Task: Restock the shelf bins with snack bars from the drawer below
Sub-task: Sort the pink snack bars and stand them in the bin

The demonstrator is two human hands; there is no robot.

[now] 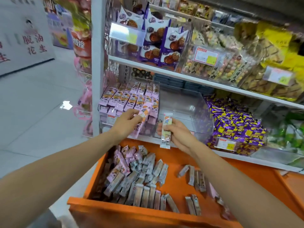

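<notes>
Snack bar [166, 127] in right hand [179, 136], drawer [115, 213] open

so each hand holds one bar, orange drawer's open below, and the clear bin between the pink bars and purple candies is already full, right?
Not full: the head view shows the middle clear bin empty. The rest stands: the left hand holds a pink bar, the right hand a pale bar, and the orange drawer is open below.

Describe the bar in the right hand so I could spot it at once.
Find the orange drawer pulled out under the shelves. Above its back edge the right hand holds a bar upright. Its wrapper is white; the left hand holds a pink bar.
</notes>
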